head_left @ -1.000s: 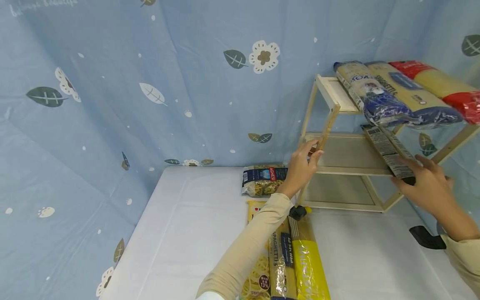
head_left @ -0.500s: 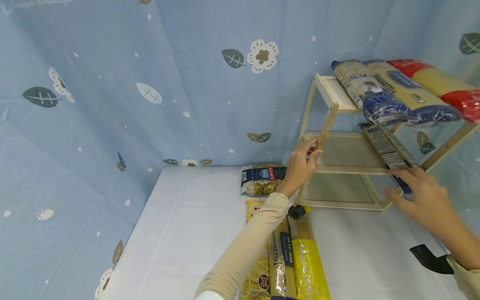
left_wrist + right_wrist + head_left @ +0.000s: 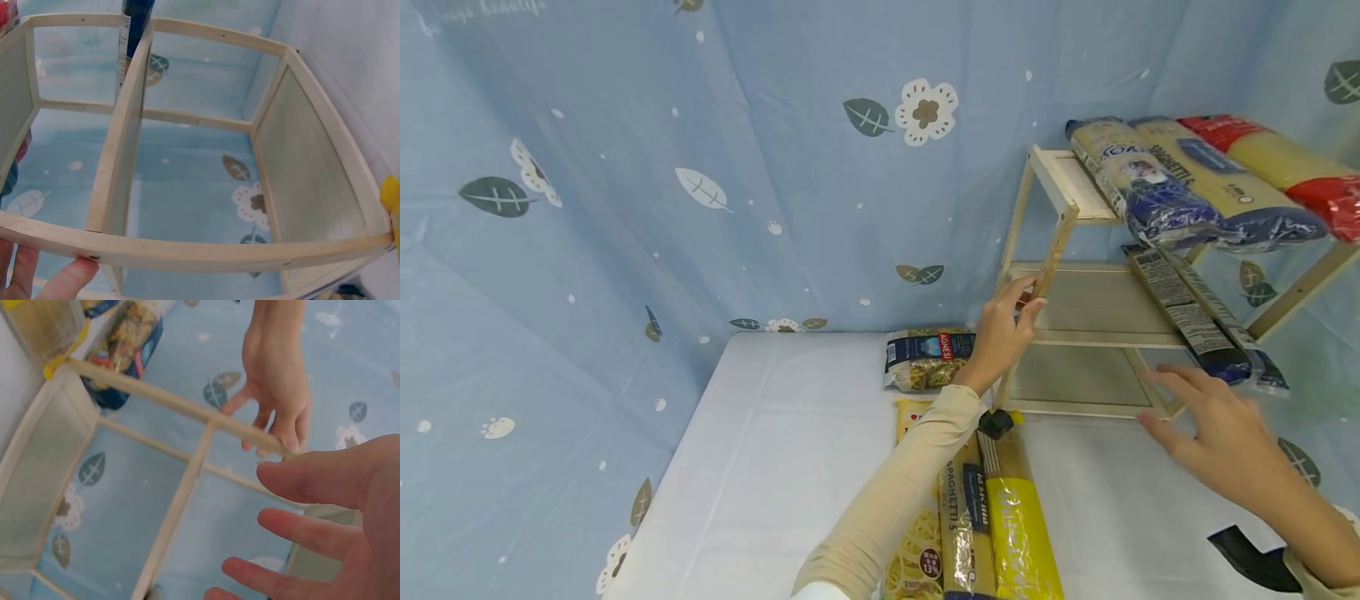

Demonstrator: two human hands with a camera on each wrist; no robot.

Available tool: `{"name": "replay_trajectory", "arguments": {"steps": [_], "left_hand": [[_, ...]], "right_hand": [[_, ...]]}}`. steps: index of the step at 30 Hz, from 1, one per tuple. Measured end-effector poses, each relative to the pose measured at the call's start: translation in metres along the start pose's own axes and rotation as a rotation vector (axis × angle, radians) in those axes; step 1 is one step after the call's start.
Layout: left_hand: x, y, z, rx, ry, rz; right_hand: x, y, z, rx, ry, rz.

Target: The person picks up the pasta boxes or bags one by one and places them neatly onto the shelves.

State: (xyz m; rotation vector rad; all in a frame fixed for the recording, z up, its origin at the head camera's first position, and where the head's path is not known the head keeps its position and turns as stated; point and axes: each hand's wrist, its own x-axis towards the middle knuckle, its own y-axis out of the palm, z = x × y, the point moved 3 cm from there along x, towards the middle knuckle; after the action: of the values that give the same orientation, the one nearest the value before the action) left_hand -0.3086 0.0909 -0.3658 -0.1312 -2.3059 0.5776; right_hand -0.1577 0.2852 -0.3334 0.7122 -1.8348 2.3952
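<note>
My left hand grips the front left post of a small wooden shelf rack, thumb on one side and fingers on the other. In the left wrist view, its thumb presses on the post. The right hand hovers in front of the rack's lower right, fingers spread and holding nothing, as the right wrist view also shows. Closest to it are two long pasta packets lying side by side on the middle shelf, printed backs up, their dark ends jutting past the front edge.
On the top shelf lie three spaghetti packs. A short Agnesi pasta bag lies left of the rack on the white table. Several long packs, including a yellow one, lie in front, partly behind the left sleeve.
The right hand has let go of the pasta packet on the middle shelf and drawn back toward the front, fingers spreading. The left hand has kept its grip on the post.
</note>
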Motion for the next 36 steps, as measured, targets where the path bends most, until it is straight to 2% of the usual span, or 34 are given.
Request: {"name": "replay_trajectory", "arguments": {"steps": [16,26,36], "left_hand": [[-0.001,0.001,0.001,-0.006,-0.02,0.009],[0.0,0.002,-0.001,-0.004,-0.006,-0.001],[0.0,0.001,0.0,-0.021,-0.018,0.007]], "right_hand": [[-0.02,0.028,0.038,0.092,-0.079,0.02],[-0.032,0.05,0.055,0.179,-0.016,0.136],[-0.047,0.091,0.077,0.272,0.111,0.239]]}}
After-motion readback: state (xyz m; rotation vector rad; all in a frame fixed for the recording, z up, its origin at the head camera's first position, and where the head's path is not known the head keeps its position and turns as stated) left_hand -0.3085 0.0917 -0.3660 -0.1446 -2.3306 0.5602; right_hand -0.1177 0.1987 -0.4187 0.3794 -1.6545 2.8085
